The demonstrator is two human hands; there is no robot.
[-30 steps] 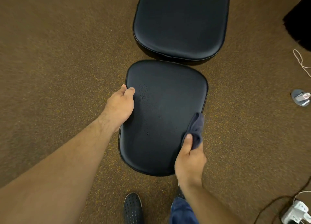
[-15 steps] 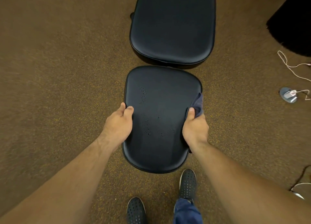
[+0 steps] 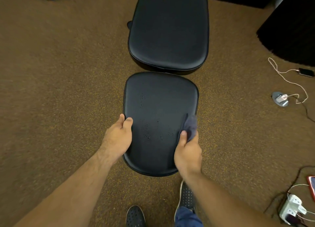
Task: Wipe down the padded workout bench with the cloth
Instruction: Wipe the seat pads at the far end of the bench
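**Cloth at the seat pad's right edge, droplets not yet wiped**

The bench's seat pad (image 3: 160, 107) lies near, mid-scene, with the back pad (image 3: 168, 30) just beyond it across a narrow gap. The cloth (image 3: 190, 125), dark and bunched, rests on the seat pad's right edge, pinched between the thumb and fingers of the right hand (image 3: 187, 154). The left hand (image 3: 117, 139) grips the pad's left edge, thumb on top and fingers curled over the side. Droplets (image 3: 147, 135) speckle the pad's middle and left. A bunched cloth covers little, so a pass may smear or skip them. Liquid pushed over the edge would land on the carpet (image 3: 59, 90), and a power strip (image 3: 291, 208) lies near right.
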